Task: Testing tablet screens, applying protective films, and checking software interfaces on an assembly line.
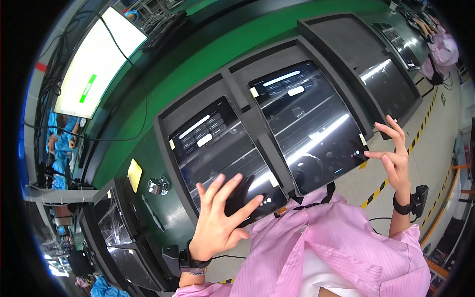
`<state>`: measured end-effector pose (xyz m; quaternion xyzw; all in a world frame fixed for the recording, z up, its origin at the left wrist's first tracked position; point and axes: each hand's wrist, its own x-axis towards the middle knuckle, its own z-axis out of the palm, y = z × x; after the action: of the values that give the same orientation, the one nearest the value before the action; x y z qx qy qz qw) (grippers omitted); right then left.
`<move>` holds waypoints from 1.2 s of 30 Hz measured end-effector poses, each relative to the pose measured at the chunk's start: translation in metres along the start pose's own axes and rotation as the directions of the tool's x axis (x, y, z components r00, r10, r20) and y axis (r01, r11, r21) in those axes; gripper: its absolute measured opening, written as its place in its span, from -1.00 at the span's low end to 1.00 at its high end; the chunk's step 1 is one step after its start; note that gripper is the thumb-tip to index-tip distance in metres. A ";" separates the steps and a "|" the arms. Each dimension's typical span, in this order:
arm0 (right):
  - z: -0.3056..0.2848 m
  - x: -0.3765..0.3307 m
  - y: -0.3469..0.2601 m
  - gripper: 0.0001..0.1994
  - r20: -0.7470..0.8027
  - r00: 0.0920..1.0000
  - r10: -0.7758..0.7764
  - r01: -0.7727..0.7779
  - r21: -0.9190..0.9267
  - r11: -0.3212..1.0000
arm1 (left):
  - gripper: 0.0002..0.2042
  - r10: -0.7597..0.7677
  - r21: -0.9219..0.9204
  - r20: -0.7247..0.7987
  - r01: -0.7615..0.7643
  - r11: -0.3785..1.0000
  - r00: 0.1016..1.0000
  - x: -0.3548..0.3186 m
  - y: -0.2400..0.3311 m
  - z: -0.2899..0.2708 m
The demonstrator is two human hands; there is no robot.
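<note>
On the green tabletop [208,64], seen from the head camera, two dark glossy tablets sit in grey trays. Left hand [220,218] lies flat with its grip spread apart, fingers on the near corner of the left dark tablet [217,148]. Right hand [396,153] has its grip apart too, holding nothing, one fingertip touching the right edge of the right dark tablet [309,123]. Far left glows a bright white monitor [96,59]. Right of the tabletop runs a grey floor with yellow-black striped tape [425,123].
</note>
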<state>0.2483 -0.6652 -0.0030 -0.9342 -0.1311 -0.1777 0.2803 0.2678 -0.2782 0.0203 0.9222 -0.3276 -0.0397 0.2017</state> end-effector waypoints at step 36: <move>0.055 0.102 -0.022 -0.75 0.325 0.933 -0.156 0.161 0.012 0.987 | -0.42 -0.184 0.013 -0.263 0.195 0.981 0.947 0.005 -0.055 -0.013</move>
<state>0.3473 -0.6015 0.0063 -0.9391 -0.2492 -0.0444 0.2325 0.3065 -0.2385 0.0108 0.9504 -0.2089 0.0688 0.2201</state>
